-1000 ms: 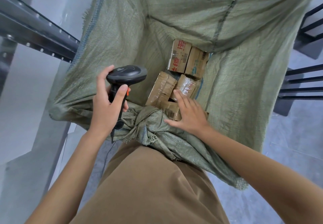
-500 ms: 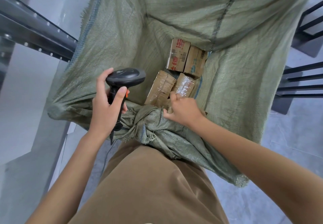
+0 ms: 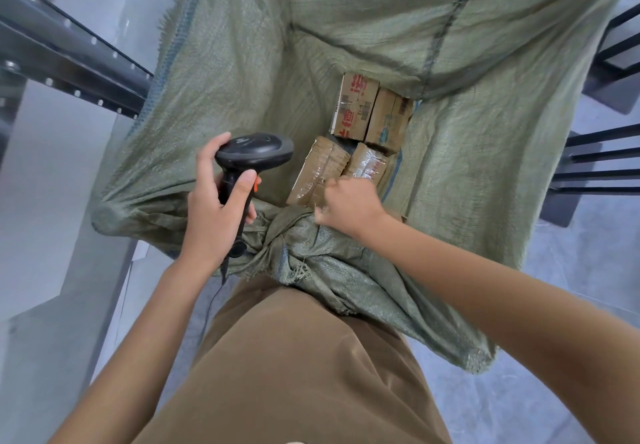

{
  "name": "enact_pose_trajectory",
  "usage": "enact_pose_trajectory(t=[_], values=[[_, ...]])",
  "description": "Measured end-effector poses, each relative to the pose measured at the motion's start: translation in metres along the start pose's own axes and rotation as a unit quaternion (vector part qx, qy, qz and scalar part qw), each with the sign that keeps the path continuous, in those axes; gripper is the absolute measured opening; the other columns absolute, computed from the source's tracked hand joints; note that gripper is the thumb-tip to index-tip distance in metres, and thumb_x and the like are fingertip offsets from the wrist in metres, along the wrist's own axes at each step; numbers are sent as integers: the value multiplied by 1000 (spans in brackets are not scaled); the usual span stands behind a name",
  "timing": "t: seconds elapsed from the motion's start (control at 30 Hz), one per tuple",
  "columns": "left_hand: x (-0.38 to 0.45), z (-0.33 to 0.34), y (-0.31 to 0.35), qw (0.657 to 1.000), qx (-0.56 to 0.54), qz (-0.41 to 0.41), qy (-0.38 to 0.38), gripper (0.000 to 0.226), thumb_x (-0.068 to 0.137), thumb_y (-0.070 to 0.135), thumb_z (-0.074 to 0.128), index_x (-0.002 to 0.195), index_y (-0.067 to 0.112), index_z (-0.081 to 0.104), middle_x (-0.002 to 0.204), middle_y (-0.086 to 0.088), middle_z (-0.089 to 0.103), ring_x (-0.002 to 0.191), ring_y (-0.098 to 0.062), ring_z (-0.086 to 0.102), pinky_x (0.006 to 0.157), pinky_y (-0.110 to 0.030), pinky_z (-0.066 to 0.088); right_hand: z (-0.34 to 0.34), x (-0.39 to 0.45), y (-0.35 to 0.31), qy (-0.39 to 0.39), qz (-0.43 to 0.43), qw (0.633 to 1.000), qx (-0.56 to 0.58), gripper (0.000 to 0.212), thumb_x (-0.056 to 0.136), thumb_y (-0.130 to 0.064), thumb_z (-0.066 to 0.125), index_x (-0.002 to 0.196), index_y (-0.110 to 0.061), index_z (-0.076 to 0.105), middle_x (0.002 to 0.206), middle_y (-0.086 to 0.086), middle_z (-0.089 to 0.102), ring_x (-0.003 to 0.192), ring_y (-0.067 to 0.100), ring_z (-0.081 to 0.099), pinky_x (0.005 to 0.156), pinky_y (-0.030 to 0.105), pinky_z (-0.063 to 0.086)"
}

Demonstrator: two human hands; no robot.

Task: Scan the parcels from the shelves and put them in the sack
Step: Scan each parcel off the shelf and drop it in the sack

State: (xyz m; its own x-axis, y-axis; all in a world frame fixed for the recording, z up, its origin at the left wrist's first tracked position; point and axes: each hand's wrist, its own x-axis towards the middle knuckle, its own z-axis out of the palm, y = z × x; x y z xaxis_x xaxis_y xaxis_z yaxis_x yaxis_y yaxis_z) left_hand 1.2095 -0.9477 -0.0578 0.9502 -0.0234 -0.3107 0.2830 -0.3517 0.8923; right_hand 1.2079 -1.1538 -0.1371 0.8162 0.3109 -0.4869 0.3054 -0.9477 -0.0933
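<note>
The left hand (image 3: 211, 208) grips a black barcode scanner (image 3: 251, 153) by its handle. The right hand (image 3: 348, 201), fingers curled and seemingly holding nothing, hovers at the green woven sack's (image 3: 242, 73) mouth, above four cardboard parcels (image 3: 353, 111) inside. A drop looks finished; next, reaching to the shelves for another parcel.

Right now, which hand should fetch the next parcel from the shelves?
Right. The left hand grips the barcode scanner, so it is occupied. The right hand appears to hold nothing, fingers curled at the sack's near rim above the parcels.
</note>
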Motion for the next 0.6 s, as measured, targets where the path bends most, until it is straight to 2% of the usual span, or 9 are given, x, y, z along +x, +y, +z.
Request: enact_pose_trajectory(t=[0.1, 0.23, 0.3, 0.37, 0.4, 0.43, 0.47, 0.53, 0.6], values=[[0, 1, 2, 1000, 1, -2, 0, 44, 94, 38, 58, 130, 57, 40, 88, -2, 68, 56, -26, 58, 57, -36, 51, 3, 12, -14, -13, -20, 999, 24, 35, 97, -43, 45, 86, -11, 53, 75, -2, 49, 70, 19, 56, 54, 27, 40], [0, 0, 1, 1000, 0, -5, 5, 45, 96, 36, 58, 131, 55, 40, 89, -3, 68, 57, -26, 59, 58, -36, 52, 35, 4, -2, -25, 42, 996, 75, 50, 99, -50, 38, 117, -6, 54, 95, 4, 54, 69, 17, 56, 47, 24, 34], [0, 0, 0, 1000, -3, -7, 8, 44, 95, 36, 58, 130, 57, 40, 90, -5, 68, 57, -26, 59, 59, -37, 52, 49, -4, 3, -10, 79, 992, 94, 56, 100, -55, 38, 126, -7, 51, 108, 7, 59, 78, 20, 62, 51, 26, 37], [-1, 0, -1, 1000, -1, -10, 10, 44, 94, 37, 58, 129, 58, 40, 89, -5, 68, 57, -27, 58, 59, -38, 52, 58, -8, 2, 1, 80, 989, 122, 69, 98, -62, 39, 142, -9, 43, 131, 11, 57, 101, 25, 64, 68, 32, 51], [-1, 0, -2, 1000, 2, -9, 11, 44, 95, 35, 58, 129, 58, 40, 89, -5, 68, 57, -27, 58, 59, -38, 52, 62, -9, 2, -4, 74, 986, 148, 77, 97, -66, 39, 150, -11, 34, 143, 12, 51, 119, 27, 59, 89, 39, 52], [-2, 0, -3, 1000, 7, -8, 13, 45, 96, 32, 58, 130, 57, 40, 89, -5, 68, 57, -27, 59, 59, -38, 53, 65, -10, 2, -14, 67, 981, 180, 82, 96, -69, 38, 156, -15, 24, 154, 11, 41, 136, 28, 46, 111, 46, 39], [-2, 0, -4, 1000, 12, -7, 14, 45, 98, 29, 57, 131, 55, 40, 89, -5, 68, 57, -27, 59, 60, -38, 53, 67, -10, 2, -25, 59, 976, 209, 84, 95, -70, 35, 160, -21, 14, 163, 7, 28, 148, 27, 29, 122, 51, 20], [-4, 0, -6, 1000, 17, -9, 15, 46, 101, 23, 57, 134, 50, 39, 89, -5, 68, 58, -26, 60, 60, -37, 53, 72, -8, 3, -37, 51, 969, 240, 81, 95, -72, 27, 160, -33, -2, 169, -1, 2, 155, 25, 2, 123, 55, -3], [-6, 1, -7, 1000, 22, -13, 15, 47, 102, 20, 56, 136, 46, 38, 90, -6, 68, 58, -23, 60, 59, -36, 54, 75, -4, 3, -41, 57, 966, 250, 76, 96, -72, 21, 157, -39, -10, 168, -5, -11, 154, 24, -12, 121, 57, -10]])
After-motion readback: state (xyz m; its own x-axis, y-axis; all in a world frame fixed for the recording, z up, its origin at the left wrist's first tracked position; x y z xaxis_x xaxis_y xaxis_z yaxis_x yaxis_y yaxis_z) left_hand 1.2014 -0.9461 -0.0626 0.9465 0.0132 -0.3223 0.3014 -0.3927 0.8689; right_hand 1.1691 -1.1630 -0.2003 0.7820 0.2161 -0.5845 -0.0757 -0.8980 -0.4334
